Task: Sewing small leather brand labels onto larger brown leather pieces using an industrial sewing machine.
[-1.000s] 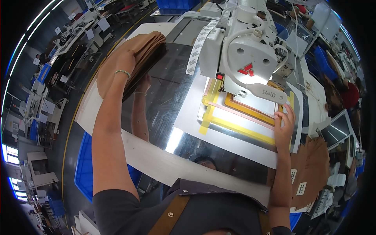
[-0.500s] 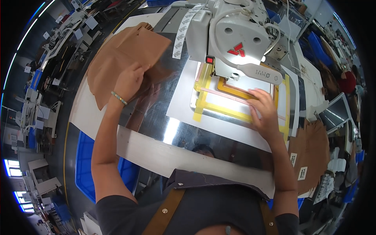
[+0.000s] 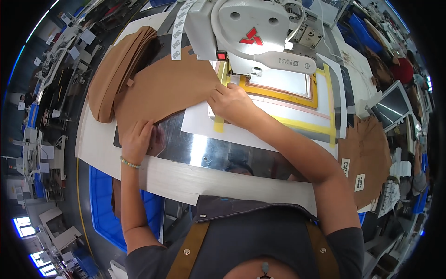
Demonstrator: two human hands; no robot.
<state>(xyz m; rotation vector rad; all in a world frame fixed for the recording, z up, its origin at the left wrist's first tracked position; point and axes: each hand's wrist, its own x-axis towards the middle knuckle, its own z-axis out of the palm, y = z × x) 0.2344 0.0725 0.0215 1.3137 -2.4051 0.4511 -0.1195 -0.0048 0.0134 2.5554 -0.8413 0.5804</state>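
Note:
My left hand (image 3: 137, 140) pinches the near-left edge of a flat brown leather-like piece (image 3: 167, 86) on the steel plate (image 3: 223, 158). My right hand (image 3: 230, 102) pinches that piece's right corner, just left of the yellow clamp frame (image 3: 278, 97). A folded pile of similar brown pieces (image 3: 109, 81) lies beside it at the left. The white machine head (image 3: 246, 32) hangs over the frame, which sits on white sheets with yellow tape (image 3: 292, 125).
Brown labelled pieces (image 3: 364, 158) lie right of the plate, near a tilted screen (image 3: 390, 100). A blue bin (image 3: 104, 204) sits below the table's left front. The table's pale front edge (image 3: 232, 183) runs before me. A co-worker's arm (image 3: 420, 167) shows at far right.
One brown piece has come off the left pile and spread rightward. My right hand moved left from the frame to its corner; my left hand came down toward me with the piece.

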